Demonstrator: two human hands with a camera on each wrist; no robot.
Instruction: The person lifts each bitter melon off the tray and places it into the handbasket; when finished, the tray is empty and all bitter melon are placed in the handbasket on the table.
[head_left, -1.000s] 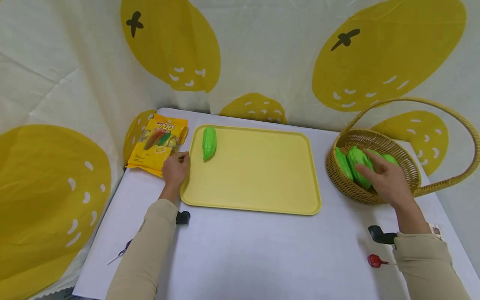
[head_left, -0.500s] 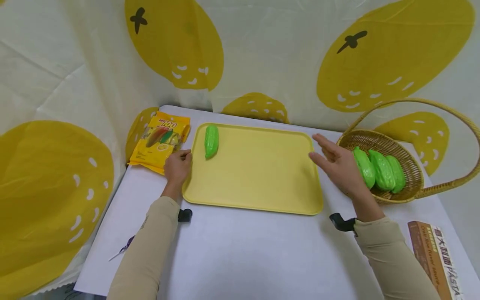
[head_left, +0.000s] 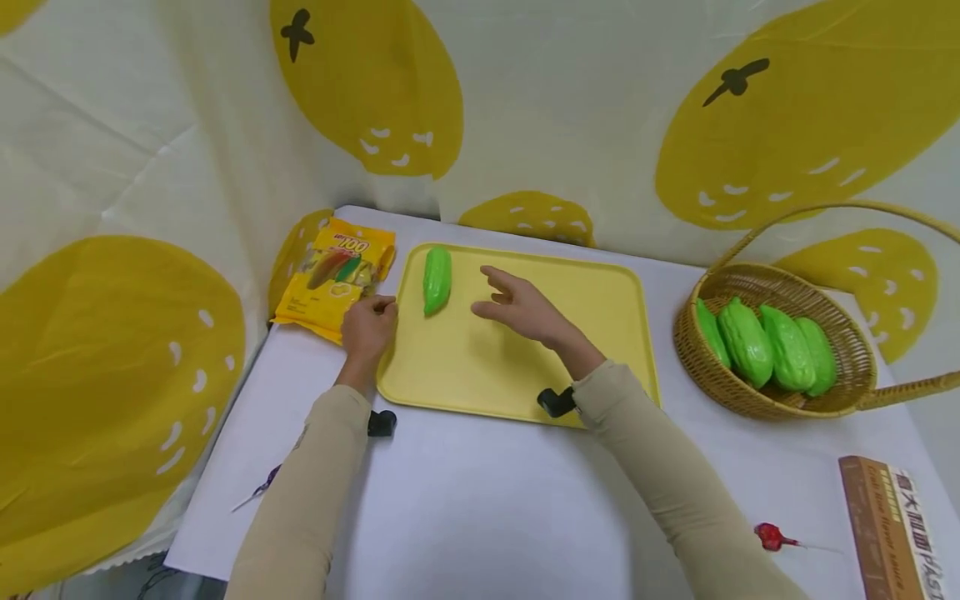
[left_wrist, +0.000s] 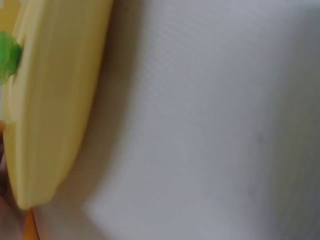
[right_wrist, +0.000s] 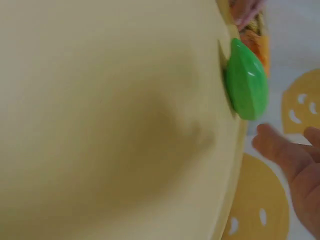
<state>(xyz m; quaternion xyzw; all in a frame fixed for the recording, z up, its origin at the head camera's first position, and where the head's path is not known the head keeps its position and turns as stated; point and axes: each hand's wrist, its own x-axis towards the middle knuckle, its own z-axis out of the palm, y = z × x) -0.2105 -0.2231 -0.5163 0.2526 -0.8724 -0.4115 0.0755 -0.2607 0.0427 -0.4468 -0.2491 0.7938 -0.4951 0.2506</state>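
Observation:
A yellow rectangular tray [head_left: 480, 375] lies on the white table. Near its far left corner is a green, ridged, pointed fruit like a star fruit [head_left: 437, 281], also visible in the right wrist view [right_wrist: 246, 80]. My left hand [head_left: 369, 327] pinches the tray's left rim with curled fingers; the left wrist view shows only a sliver of this hand beside the tray edge [left_wrist: 57, 100]. Above the tray's middle hovers my right hand [head_left: 525, 310], fingers extended, thumb apart, pointing left toward the green fruit. It holds nothing and does not touch the fruit.
At right stands a wicker basket [head_left: 738, 407] with a tall handle, holding several similar green fruits. A yellow candy bag [head_left: 333, 279] lies left of the tray. A red lollipop [head_left: 772, 537], a brown pasta box [head_left: 885, 525] and a purple lollipop [head_left: 268, 479] lie nearer the front.
My right hand has left the basket without a fruit and moved left over the tray. My left hand stays at the tray's rim. The view has shifted slightly.

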